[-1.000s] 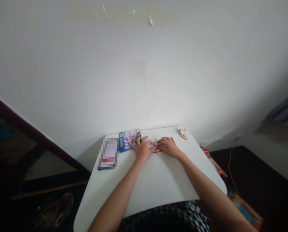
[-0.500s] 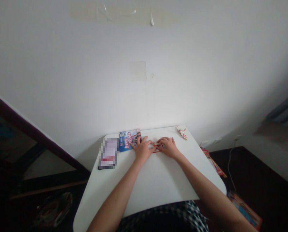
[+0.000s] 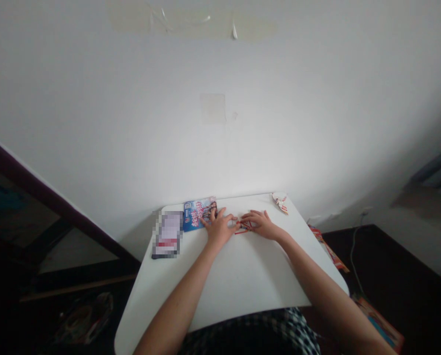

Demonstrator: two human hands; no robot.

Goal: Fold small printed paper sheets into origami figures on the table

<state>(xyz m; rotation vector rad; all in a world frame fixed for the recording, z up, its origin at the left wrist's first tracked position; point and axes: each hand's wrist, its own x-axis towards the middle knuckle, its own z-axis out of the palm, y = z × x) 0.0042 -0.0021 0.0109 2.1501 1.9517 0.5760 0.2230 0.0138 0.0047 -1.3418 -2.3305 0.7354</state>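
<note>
A small, flat, red-edged piece (image 3: 245,228) lies toward the far side of the white bench (image 3: 250,281), between the two hands and partly hidden by them, so its full shape cannot be made out. The left hand (image 3: 217,229) brings thumb and forefinger together in a ring at its left end, while the right hand (image 3: 260,224) bends its fingers over the other end; whether either grip is closed on the piece or only pressing it, I cannot tell. The handling looks to be midway: the piece is out on the bench with both hands at it, not set aside, but how much is done to it and how much is left is too small and covered to judge. Just left, a blue printed packet (image 3: 191,222) lies flat, its right part beneath the left hand's outstretched fingers in this view; contact is unclear. Beside that packet is a pixelated, phone-like thing (image 3: 168,234). A crumpled white and red scrap (image 3: 280,202) sits at the far right corner, well apart from the hands. Beyond the bench rises a pale wall (image 3: 220,158).
</note>
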